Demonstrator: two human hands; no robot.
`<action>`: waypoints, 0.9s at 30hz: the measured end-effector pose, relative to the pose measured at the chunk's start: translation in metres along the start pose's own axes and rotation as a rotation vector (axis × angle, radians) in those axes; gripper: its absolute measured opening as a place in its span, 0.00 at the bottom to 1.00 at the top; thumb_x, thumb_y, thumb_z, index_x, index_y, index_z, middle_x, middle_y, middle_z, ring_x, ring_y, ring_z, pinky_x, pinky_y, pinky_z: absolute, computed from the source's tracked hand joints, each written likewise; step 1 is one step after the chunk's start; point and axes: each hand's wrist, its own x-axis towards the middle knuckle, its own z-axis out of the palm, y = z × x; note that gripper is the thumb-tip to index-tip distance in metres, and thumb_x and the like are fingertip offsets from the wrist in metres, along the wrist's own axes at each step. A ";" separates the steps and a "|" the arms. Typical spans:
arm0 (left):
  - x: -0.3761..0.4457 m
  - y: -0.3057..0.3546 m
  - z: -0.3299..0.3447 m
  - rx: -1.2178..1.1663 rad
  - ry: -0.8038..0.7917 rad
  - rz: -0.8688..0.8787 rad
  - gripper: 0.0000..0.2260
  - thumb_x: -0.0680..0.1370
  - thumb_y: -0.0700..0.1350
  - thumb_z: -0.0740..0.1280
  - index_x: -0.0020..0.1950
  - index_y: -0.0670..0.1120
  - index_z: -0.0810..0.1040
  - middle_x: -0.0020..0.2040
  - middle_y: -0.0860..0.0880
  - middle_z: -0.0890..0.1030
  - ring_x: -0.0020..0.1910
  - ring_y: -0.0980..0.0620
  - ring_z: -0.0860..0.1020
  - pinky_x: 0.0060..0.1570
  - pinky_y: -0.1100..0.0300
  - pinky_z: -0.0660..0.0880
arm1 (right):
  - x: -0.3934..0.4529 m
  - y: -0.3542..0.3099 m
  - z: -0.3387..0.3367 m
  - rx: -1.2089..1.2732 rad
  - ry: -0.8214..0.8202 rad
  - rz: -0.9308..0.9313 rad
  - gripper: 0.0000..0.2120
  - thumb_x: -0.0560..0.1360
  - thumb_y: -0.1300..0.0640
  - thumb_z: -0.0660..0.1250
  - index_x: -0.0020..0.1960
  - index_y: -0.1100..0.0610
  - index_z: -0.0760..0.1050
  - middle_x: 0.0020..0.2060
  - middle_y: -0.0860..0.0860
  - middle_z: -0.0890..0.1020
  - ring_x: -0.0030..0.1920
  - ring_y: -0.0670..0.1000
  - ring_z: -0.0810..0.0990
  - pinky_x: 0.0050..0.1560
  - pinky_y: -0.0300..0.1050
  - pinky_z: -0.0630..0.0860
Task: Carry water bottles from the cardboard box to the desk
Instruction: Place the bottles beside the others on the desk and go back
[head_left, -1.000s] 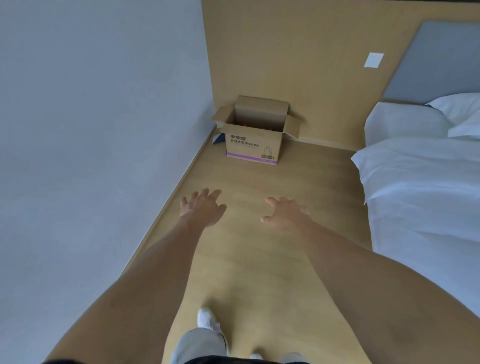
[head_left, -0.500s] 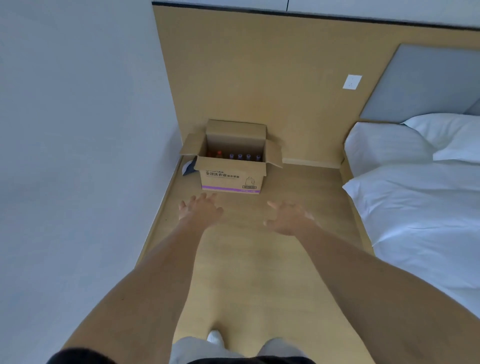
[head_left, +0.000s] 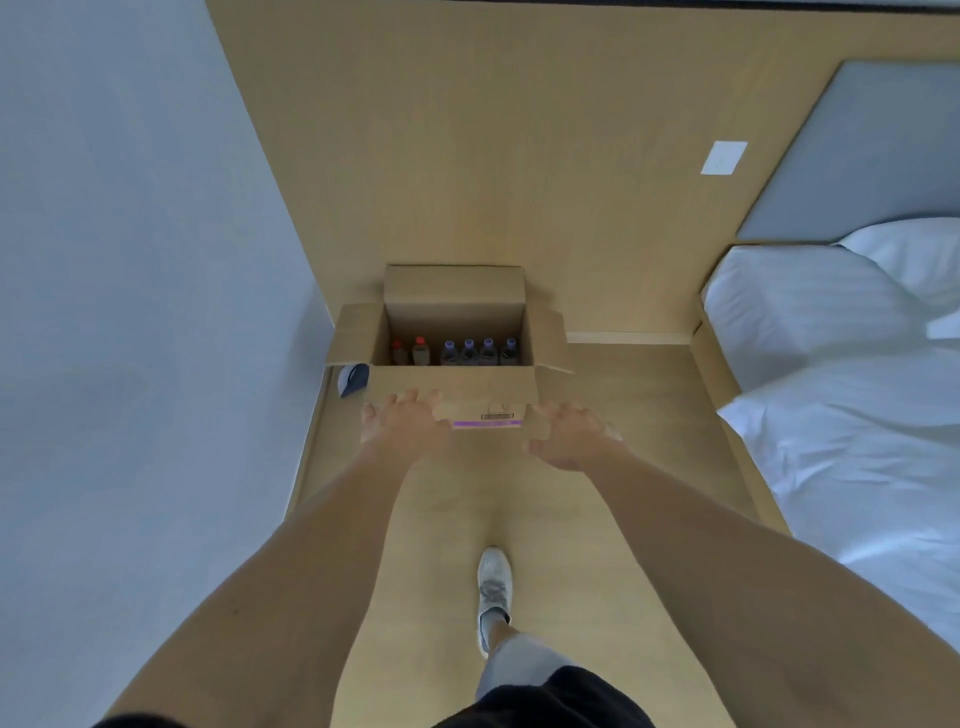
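Note:
An open cardboard box (head_left: 483, 395) stands on the wooden floor against the far wood-panelled wall, its flaps folded out. Inside it stand several water bottles (head_left: 478, 352) with purple caps and two bottles with red caps (head_left: 410, 351) at the left. My left hand (head_left: 402, 426) is stretched out in front of the box's near left corner, fingers spread and holding nothing. My right hand (head_left: 569, 436) reaches forward before the near right corner, fingers relaxed and empty. Whether either hand touches the box cannot be told. No desk is in view.
A bed (head_left: 841, 395) with white sheets and pillows fills the right side. A grey wall (head_left: 130, 312) runs along the left. A dark blue and white object (head_left: 353, 378) lies on the floor left of the box. My shoe (head_left: 493, 587) steps forward on the floor.
I have walked closer to the box, which now looks larger with its bottles plainly visible. Both outstretched hands now overlap the box's front corners.

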 end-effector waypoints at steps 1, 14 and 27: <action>0.023 -0.005 -0.007 -0.003 0.000 -0.014 0.23 0.82 0.55 0.56 0.77 0.54 0.63 0.75 0.47 0.68 0.72 0.43 0.66 0.70 0.41 0.61 | 0.024 -0.004 -0.007 0.010 -0.011 -0.005 0.34 0.77 0.37 0.62 0.79 0.42 0.55 0.74 0.52 0.67 0.73 0.58 0.66 0.68 0.56 0.66; 0.226 -0.041 -0.064 -0.065 -0.088 -0.128 0.26 0.81 0.54 0.55 0.80 0.56 0.59 0.75 0.51 0.67 0.73 0.44 0.65 0.72 0.44 0.59 | 0.255 -0.051 -0.077 -0.036 -0.174 -0.074 0.35 0.75 0.35 0.59 0.78 0.44 0.55 0.72 0.54 0.67 0.70 0.60 0.69 0.66 0.57 0.71; 0.446 -0.078 -0.051 -0.081 -0.180 0.047 0.25 0.81 0.56 0.61 0.77 0.53 0.64 0.73 0.47 0.70 0.68 0.40 0.71 0.68 0.46 0.67 | 0.424 -0.063 -0.081 0.073 -0.218 0.090 0.33 0.77 0.40 0.62 0.79 0.45 0.55 0.71 0.54 0.68 0.71 0.60 0.67 0.69 0.57 0.69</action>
